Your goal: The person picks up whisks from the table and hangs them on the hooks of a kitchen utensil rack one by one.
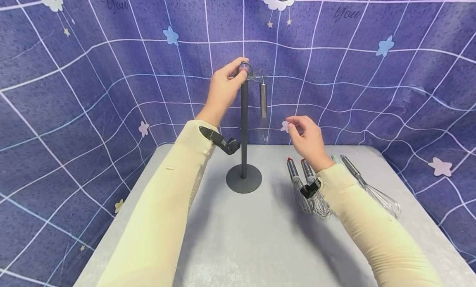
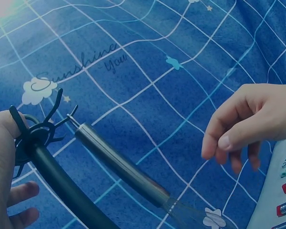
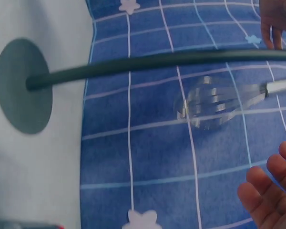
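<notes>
My left hand [image 1: 224,86] grips the top of a dark utensil stand [image 1: 244,125], thumb and index finger at its top ring. From one of the stand's hooks [image 2: 52,107] hangs a whisk [image 1: 263,100], its steel handle up and its wire loops down. In the right wrist view the hanging whisk [image 3: 214,102] shows beside the pole, above the round base [image 3: 19,105]. My right hand [image 1: 308,140] is in the air right of the hanging whisk, fingers loosely bent and holding nothing. In the left wrist view this right hand [image 2: 257,119] is apart from the whisk handle.
Two whisks with red-tipped handles [image 1: 293,170] lie on the grey table [image 1: 238,233] below my right hand. Another whisk [image 1: 351,167] lies farther right, beside a light green tip [image 1: 336,159] partly hidden by my wrist. A blue patterned cloth [image 1: 334,84] hangs behind the table.
</notes>
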Available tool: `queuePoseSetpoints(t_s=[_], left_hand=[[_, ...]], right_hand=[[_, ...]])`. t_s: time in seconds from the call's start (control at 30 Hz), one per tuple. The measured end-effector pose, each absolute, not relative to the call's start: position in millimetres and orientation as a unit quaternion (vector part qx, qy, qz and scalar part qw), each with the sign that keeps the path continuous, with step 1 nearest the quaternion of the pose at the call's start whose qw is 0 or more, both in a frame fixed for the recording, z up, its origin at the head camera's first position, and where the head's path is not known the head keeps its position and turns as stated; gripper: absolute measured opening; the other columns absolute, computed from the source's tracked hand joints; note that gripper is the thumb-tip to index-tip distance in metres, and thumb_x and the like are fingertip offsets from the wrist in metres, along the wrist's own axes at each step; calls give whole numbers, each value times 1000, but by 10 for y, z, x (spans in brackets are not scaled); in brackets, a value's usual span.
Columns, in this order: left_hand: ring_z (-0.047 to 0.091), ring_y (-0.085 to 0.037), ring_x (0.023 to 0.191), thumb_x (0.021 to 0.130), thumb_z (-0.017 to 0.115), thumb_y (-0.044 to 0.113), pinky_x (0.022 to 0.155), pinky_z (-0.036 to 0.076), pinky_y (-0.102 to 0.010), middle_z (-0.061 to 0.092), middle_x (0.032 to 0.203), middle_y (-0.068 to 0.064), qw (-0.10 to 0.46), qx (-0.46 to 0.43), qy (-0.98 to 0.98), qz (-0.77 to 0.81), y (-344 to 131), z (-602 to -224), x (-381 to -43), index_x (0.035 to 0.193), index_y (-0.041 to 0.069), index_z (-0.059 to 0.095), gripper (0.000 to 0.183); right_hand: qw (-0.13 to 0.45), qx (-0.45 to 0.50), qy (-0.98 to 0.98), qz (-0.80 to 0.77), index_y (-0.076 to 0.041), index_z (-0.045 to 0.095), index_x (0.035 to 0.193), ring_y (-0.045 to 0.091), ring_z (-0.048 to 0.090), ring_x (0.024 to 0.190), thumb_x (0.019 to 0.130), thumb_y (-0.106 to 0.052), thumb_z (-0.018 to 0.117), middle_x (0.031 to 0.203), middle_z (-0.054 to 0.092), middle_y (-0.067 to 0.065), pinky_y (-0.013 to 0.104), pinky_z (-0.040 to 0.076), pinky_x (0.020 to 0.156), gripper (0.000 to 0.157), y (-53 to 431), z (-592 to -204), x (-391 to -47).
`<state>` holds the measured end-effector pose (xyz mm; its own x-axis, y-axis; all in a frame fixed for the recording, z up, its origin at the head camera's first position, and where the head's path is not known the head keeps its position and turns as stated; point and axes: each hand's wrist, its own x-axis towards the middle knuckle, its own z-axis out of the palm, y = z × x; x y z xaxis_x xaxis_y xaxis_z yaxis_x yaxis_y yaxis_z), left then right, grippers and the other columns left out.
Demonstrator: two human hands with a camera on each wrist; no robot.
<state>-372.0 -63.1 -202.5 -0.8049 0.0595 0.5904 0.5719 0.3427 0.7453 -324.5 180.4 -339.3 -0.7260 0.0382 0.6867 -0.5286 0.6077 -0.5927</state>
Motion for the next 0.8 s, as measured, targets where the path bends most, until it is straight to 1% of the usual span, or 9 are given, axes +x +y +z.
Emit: queuePoseSetpoints(t_s=[0.17, 0.33, 0.4, 0.53, 0.7, 0.8], left_hand=[[67, -14, 92, 99, 63, 25, 69, 43, -26, 74, 112, 1, 240, -198, -783, -538, -626, -2033, -3730, 130, 25, 70, 32], [67, -14, 96, 99, 63, 25, 74, 45, -25, 74, 109, 0, 244, -199, -783, -537, -624, -2034, -3737, 130, 24, 70, 32], [68, -14, 97, 99, 63, 24, 78, 47, -24, 74, 109, 0, 246, -201, -782, -536, -622, -2033, -3734, 130, 23, 70, 32], [68, -15, 96, 98, 63, 23, 78, 47, -24, 74, 108, 0, 247, -202, -780, -539, -620, -2032, -3730, 128, 23, 71, 31], [68, -15, 95, 98, 63, 23, 78, 47, -24, 73, 106, -1, 248, -206, -778, -539, -615, -2029, -3724, 128, 22, 71, 31], [67, -16, 96, 99, 62, 23, 79, 46, -25, 72, 105, 0, 248, -206, -778, -539, -621, -2030, -3718, 128, 22, 71, 31]], right_hand=[[342, 137, -841, 397, -4, 72, 115, 21, 65, 88, 99, -14, 60, 105, 68, 10, 23, 47, 74, 23, 2061, -3436, -3239], [344, 111, -856, 369, -3, 72, 114, 17, 60, 84, 98, -13, 58, 103, 67, 13, 24, 45, 74, 23, 2394, -3538, -3225], [347, 98, -861, 359, -3, 72, 114, 13, 58, 82, 98, -14, 58, 102, 67, 13, 22, 45, 75, 23, 2535, -3587, -3211], [350, 71, -868, 346, -4, 73, 114, 4, 55, 81, 98, -16, 58, 102, 67, 12, 19, 43, 77, 24, 2824, -3681, -3160], [349, 41, -874, 335, -4, 72, 115, -13, 47, 79, 98, -18, 56, 103, 67, 13, 13, 38, 76, 27, 3186, -3804, -3072], [340, 20, -881, 327, -3, 72, 116, -17, 44, 80, 99, -20, 55, 106, 66, 14, 11, 37, 76, 29, 3364, -3873, -3021]])
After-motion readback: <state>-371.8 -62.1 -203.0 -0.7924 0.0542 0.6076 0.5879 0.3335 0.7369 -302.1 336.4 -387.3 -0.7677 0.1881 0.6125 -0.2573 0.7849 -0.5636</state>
